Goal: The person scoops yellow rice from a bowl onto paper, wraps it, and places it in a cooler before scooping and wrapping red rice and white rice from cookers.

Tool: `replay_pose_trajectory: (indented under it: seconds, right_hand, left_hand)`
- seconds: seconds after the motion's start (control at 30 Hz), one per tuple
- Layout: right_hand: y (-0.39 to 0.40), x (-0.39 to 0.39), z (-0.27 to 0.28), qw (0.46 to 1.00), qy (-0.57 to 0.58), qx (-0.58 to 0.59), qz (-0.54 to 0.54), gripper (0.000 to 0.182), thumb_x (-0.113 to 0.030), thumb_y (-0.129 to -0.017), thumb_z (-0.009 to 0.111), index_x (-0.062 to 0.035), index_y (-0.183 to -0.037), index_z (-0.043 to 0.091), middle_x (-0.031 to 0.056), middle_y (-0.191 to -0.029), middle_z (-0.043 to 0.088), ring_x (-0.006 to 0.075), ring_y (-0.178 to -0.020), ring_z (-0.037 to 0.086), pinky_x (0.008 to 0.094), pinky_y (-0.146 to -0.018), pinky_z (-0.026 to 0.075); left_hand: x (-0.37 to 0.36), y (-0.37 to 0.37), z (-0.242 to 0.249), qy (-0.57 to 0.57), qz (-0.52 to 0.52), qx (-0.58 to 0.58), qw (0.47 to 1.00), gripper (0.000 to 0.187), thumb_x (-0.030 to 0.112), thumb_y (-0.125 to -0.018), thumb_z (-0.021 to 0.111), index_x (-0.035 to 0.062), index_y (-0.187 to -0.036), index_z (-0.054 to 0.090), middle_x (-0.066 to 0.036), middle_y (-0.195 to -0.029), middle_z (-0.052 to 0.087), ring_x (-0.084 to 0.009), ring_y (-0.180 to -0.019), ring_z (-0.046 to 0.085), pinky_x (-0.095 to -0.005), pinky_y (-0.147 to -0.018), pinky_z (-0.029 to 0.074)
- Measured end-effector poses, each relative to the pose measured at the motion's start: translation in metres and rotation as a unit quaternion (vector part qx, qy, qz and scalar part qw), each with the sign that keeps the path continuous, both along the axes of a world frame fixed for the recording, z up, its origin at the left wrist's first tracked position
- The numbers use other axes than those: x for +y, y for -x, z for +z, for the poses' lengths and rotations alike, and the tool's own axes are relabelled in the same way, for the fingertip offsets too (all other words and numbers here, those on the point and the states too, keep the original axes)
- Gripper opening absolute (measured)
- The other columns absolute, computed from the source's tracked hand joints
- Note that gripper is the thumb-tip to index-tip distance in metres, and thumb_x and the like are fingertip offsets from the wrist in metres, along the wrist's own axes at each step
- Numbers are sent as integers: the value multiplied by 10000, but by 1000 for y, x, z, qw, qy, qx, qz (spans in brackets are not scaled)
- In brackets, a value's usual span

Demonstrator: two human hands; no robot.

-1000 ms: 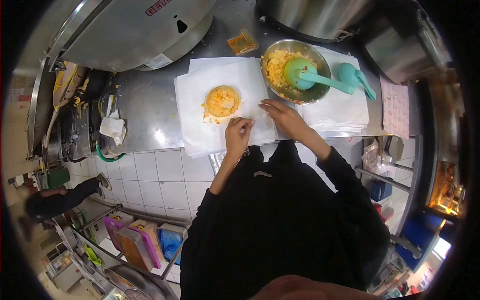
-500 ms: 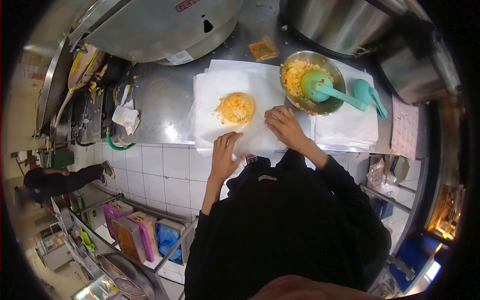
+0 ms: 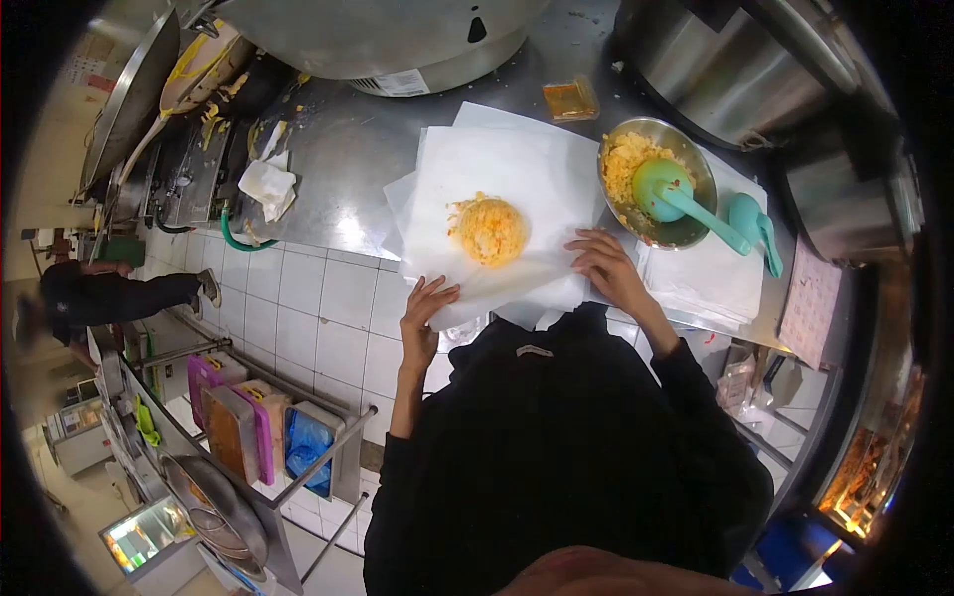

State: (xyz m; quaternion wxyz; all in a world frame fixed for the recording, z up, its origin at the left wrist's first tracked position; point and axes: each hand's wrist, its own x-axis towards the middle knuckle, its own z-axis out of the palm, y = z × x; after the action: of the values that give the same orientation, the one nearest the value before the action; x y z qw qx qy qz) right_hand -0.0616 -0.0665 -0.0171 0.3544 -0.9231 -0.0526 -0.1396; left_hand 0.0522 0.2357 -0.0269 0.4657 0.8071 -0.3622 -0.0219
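A round mound of yellow fried rice (image 3: 489,229) sits on a white paper sheet (image 3: 497,169) on the steel counter (image 3: 338,169). My left hand (image 3: 425,303) holds the sheet's near left corner at the counter edge, fingers under the paper. My right hand (image 3: 604,263) grips the sheet's near right edge, lifting it slightly. A steel bowl of fried rice (image 3: 651,184) with a teal scoop (image 3: 681,199) stands just right of the sheet.
A second teal scoop (image 3: 753,223) lies on a stack of white paper (image 3: 711,283) at the right. A small orange sauce container (image 3: 570,99), a crumpled napkin (image 3: 266,186), big steel pots (image 3: 715,60) and a wok (image 3: 139,79) surround. Another person (image 3: 109,293) stands at left.
My left hand slid from the middle of the sheet's near edge to its left corner. The right hand moved to the near right edge. The paper edge lifted.
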Motion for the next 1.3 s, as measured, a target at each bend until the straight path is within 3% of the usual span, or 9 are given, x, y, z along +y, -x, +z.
replay_pose_trajectory:
  seconds: [0.2,0.3,0.37,0.47,0.57,0.7,0.87,0.93,1.3]
  right_hand:
    - [-66,13,-15,932,-317,69,-160,106,-85,-766,606,-23,-852,596,60,-795,593,91,-759,529,226,-695,408]
    - [-90,8,-40,908,-355,92,-205,127,-110,-764,626,-22,-845,585,11,-692,522,65,-622,443,201,-595,378]
    - [-88,11,-56,909,-354,60,-213,144,-118,-759,637,-29,-856,577,-22,-639,458,64,-565,374,197,-543,350]
    - [-83,20,-39,921,-324,-23,-217,179,-82,-738,632,-35,-894,560,21,-709,512,118,-625,451,243,-606,388]
    - [-77,40,5,949,72,-113,-285,249,-48,-714,613,-34,-953,541,98,-928,555,212,-857,518,309,-751,405]
    - [-77,65,8,990,89,-93,56,357,-121,-760,554,-20,-1096,487,127,-1136,481,263,-1053,446,360,-897,357]
    - [-88,68,16,976,198,-57,73,403,-175,-791,521,-23,-1159,460,110,-1120,479,241,-1050,441,340,-907,347]
    - [-91,69,20,973,210,-51,83,402,-178,-791,521,-23,-1157,460,106,-1099,481,235,-1045,437,333,-900,346]
    - [-174,32,6,983,148,37,106,503,74,-653,477,-231,-1024,624,29,-1026,485,212,-983,424,319,-850,334]
  left_hand:
    - [-26,-21,-12,185,224,196,937,318,257,-922,401,-12,-799,518,9,-642,404,-55,-639,326,-205,-543,270]
    - [-28,-30,-12,47,293,222,929,266,248,-902,435,3,-891,539,-50,-774,516,-109,-730,441,-245,-661,350]
    - [-42,-30,-7,-20,310,-73,948,213,187,-857,482,2,-939,549,-124,-935,535,-187,-861,477,-330,-771,357]
    - [-57,-13,-9,-182,148,-311,921,371,181,-811,509,144,-1180,486,-64,-1228,454,-241,-1124,403,-479,-986,201]
    - [-80,-2,6,-237,87,-265,931,417,270,-819,493,174,-1222,450,10,-1272,425,-182,-1177,366,-481,-1004,134]
    - [-79,-15,0,-193,63,-206,957,349,235,-826,489,128,-1159,490,-12,-1243,453,-192,-1170,378,-456,-1005,96]
    - [-52,-106,-16,37,216,-80,972,356,93,-781,561,27,-1120,474,-124,-1049,535,-296,-988,467,-412,-863,332]
    - [-43,-149,-25,-108,285,-138,942,355,158,-733,661,8,-1033,543,-112,-993,572,-212,-824,541,-320,-743,420]
    - [-47,-163,-37,-69,196,23,978,202,169,-684,675,149,-871,601,20,-747,558,-156,-734,526,-368,-716,321]
